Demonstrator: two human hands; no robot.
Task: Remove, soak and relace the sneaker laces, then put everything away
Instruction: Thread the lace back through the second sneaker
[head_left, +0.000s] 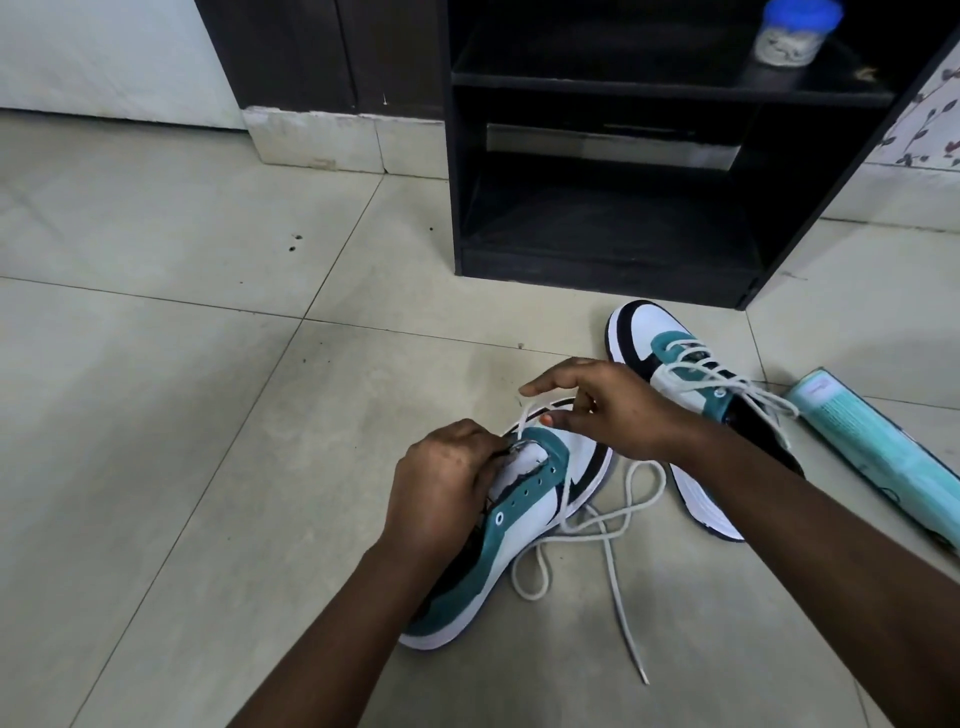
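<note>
The near sneaker (524, 519) lies on the tiled floor (182, 415) w/ its long axis running diagonally: heel toward the viewer at lower left, toe away at upper right. Its eyelets are seen empty along most of the teal eyestay; the lace (587, 530) is threaded only at the toe end, so it cannot be told from this view alone whether it is being taken out or put back. The rest of the lace is spread in loose loops on the floor to the right of the shoe, one aglet end pointing toward the viewer.

The left hand (441, 488) is curled over the tongue and eyestay near the toe-end eyelets, fingers bent and gripping the shoe's upper there. The right hand (602, 410) is held just beyond it, above the toe; a short run of lace is pinched betw. thumb and fingertip, index finger extended, other fingers loosely bent. That run rises from the toe eyelets up-left to the pinch.

So the grip sits just toeward of the last threaded eyelets; any pull would prob. be made along the shoe's axis, away from the viewer. The right hand is nearer the free lace.

A second sneaker (691, 395), fully laced, lies just right, beside a teal box (878, 462). A dark shelf unit (623, 208) stands beyond, w/ a blue-lidded jar (789, 36) on its upper shelf.
</note>
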